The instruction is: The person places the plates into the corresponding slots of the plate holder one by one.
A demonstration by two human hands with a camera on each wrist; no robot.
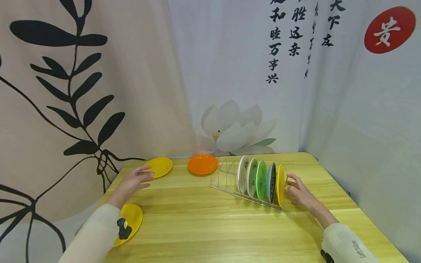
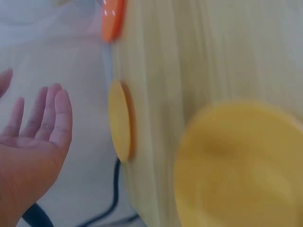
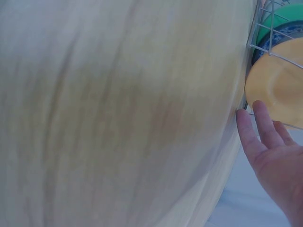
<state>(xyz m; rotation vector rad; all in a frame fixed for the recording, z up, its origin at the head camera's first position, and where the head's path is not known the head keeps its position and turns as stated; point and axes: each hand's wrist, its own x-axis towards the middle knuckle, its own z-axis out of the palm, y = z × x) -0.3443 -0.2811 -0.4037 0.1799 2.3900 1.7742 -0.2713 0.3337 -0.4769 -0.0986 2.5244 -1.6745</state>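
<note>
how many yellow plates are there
3: a back-left plate past the left hand, a nearer plate partly hidden by the left sleeve, and the rightmost plate in the wire rack. Any stacked beneath would be hidden.

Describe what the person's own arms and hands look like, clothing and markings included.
The off-white fabric left sleeve has a black patch with a small yellow-green spot near the cuff. The off-white fabric right sleeve bears grey lettering, too small to read, and a second black patch. The bare left hand and bare right hand show no gloves.
</note>
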